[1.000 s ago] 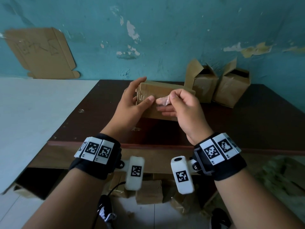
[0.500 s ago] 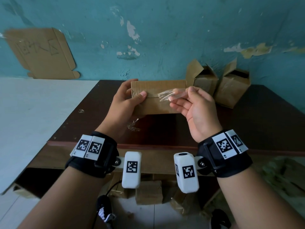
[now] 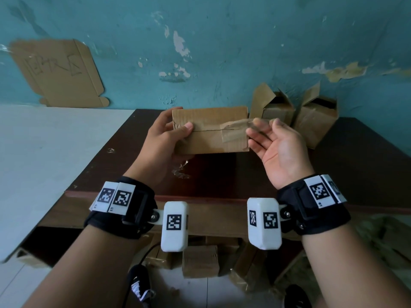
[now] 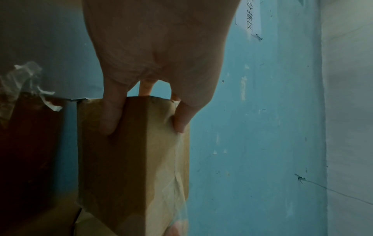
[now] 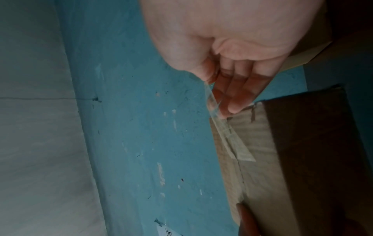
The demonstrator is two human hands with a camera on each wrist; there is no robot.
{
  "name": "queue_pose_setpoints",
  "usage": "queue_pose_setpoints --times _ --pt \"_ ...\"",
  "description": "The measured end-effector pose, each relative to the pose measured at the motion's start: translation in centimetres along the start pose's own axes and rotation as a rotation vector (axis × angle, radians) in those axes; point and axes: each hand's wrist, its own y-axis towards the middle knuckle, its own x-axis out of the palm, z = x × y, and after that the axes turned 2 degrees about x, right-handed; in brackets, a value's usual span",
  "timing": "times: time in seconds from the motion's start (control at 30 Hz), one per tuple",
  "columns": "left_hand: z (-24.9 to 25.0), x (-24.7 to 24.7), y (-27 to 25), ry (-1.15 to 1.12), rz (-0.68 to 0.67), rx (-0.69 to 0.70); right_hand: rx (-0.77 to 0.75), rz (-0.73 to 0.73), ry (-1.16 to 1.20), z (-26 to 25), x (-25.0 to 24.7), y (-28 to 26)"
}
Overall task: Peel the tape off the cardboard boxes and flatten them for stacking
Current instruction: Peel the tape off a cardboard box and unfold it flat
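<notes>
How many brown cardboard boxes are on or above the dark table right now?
3: one taped brown cardboard box held in the left hand; two opened ones against the teal wall. More lie under the table, partly hidden.

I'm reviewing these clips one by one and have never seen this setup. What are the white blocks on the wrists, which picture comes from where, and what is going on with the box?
No robot here: a person works with bare hands. The big picture comes from a camera on the head, looking down. The white blocks strapped to the wrists are cameras too; each gives one close-up picture along its hand.

The left hand grips a closed cardboard box, thumb in front, fingers behind, above a dark brown table. The right hand pinches a strip of clear tape and pulls it away from the box's seam; part of the strip is stuck to the cardboard.

At the back of the table stand two opened boxes. A crumpled bit of tape lies near the front edge. More boxes lie on the floor underneath.
</notes>
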Motion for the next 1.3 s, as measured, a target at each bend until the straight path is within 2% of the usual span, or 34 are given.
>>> queue_pose_setpoints --times 0.33,0.57,0.83,1.0,1.13,1.3 --pt "0.2 -0.7 0.2 -0.003 0.023 0.0 0.043 0.075 0.035 0.0 -1.2 0.9" --pt "0.6 -1.8 0.2 -0.061 0.09 0.015 0.031 0.209 0.119 -1.0 -2.8 1.6" --pt "0.5 -1.5 0.0 -0.079 0.098 0.007 0.068 0.252 0.126 0.0 -3.5 2.2" --pt "0.5 -1.6 0.0 -0.098 0.117 0.011 0.126 0.21 0.206 -0.1 -3.4 2.1" --pt "0.4 -1.3 -0.3 -0.08 0.11 0.03 0.093 0.12 -0.064 0.2 -2.7 1.8" --pt "0.5 -0.1 -0.7 0.047 0.109 0.075 -0.036 -0.16 -0.766 2.1 -1.1 0.8"
